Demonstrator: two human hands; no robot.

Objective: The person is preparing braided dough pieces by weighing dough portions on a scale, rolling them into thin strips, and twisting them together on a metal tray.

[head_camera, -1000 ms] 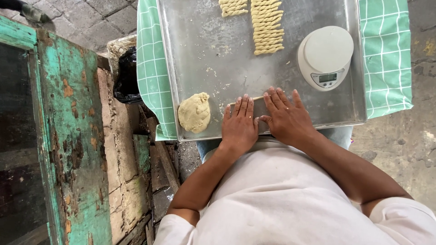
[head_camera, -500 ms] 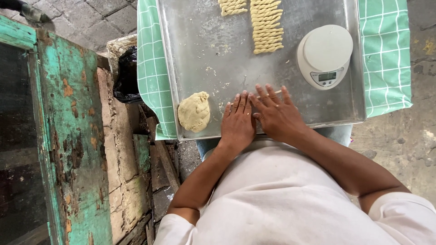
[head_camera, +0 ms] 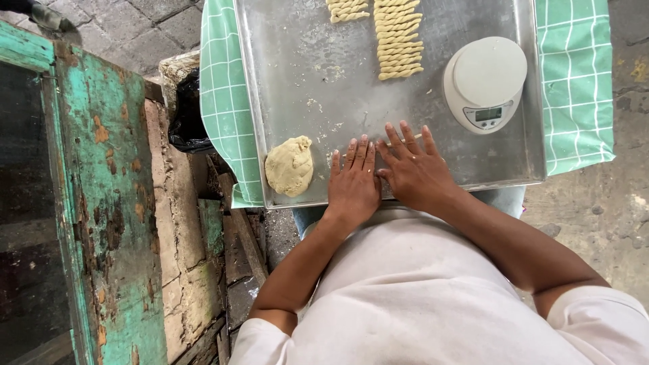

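My left hand (head_camera: 353, 181) and my right hand (head_camera: 413, 169) lie flat side by side, palms down, on the near part of a metal tray (head_camera: 324, 81). A thin strand of dough (head_camera: 412, 137) shows beneath the fingers of the right hand. A lump of pale dough (head_camera: 289, 166) rests on the tray just left of my left hand. Rows of twisted dough sticks (head_camera: 397, 39) lie at the far end of the tray. A small white digital scale (head_camera: 485, 82) stands on the tray beyond my right hand.
The tray sits on a green checked cloth (head_camera: 574, 81). At the left is a worn green painted door (head_camera: 101, 203) with a black bag (head_camera: 186, 122) beside the tray. Stone paving (head_camera: 608, 216) lies at the right.
Both hands have slid forward over the tray, away from my body, with the right hand shifting a little left. The dough lump and scale have not moved.
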